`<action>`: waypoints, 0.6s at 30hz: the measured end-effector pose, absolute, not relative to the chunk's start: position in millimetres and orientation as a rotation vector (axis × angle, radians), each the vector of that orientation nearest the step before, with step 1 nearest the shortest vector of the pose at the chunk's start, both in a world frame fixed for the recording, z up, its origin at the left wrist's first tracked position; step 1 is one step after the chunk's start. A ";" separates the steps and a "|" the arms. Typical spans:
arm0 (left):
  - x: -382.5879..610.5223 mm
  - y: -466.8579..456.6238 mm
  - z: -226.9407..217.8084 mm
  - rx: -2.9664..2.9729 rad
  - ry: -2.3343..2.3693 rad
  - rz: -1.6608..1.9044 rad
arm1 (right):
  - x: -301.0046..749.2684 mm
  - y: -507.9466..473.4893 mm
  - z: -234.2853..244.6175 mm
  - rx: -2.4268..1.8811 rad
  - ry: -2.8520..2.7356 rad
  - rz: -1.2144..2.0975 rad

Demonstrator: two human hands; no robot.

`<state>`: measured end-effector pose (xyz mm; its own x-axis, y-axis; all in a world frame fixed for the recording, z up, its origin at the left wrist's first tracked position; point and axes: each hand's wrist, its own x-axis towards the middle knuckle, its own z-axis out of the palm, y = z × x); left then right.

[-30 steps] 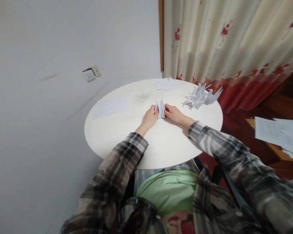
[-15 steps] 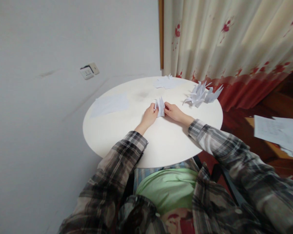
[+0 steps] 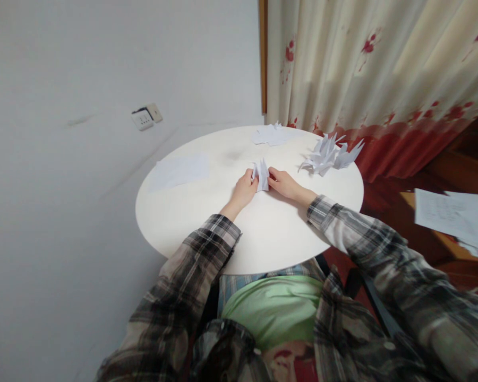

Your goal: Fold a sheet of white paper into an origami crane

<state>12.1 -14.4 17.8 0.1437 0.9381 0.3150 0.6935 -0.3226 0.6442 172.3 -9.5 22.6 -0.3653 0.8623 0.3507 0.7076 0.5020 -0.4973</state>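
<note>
Between my two hands a small folded white paper [image 3: 262,179] stands on the table, with pointed parts sticking up. My left hand [image 3: 244,189] is closed on its left side, the thumb near the folds. On the other side my right hand [image 3: 282,183] pinches the paper's right edge. The fingertips behind the paper are partly hidden. To the right, a cluster of folded paper cranes [image 3: 322,156] sits near the table's far right edge.
The round white table [image 3: 274,239] stands against a wall with a socket [image 3: 142,120]. A flat paper sheet [image 3: 179,171] lies at left, more paper pieces [image 3: 270,135] at the back. Printed sheets [image 3: 454,215] rest on a wooden surface beyond the right side. A curtain [image 3: 342,69] hangs behind.
</note>
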 end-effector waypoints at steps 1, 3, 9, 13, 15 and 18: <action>12.1 -14.5 17.9 2.081 1.572 0.982 | 172.4 -9.4 22.4 -1.283 -2.172 0.351; 12.1 -14.7 18.2 2.081 1.570 0.981 | 172.4 -9.1 21.8 -1.279 -2.174 0.354; 12.1 -14.8 18.6 2.083 1.566 0.984 | 172.7 -8.0 20.7 -1.282 -2.175 0.354; 12.0 -14.9 18.1 2.086 1.561 0.990 | 172.5 -8.3 21.6 -1.274 -2.173 0.356; 11.9 -14.9 17.8 2.088 1.562 0.995 | 172.4 -8.7 22.2 -1.275 -2.174 0.358; 11.9 -15.1 17.7 2.087 1.559 1.000 | 172.3 -9.4 22.9 -1.281 -2.178 0.366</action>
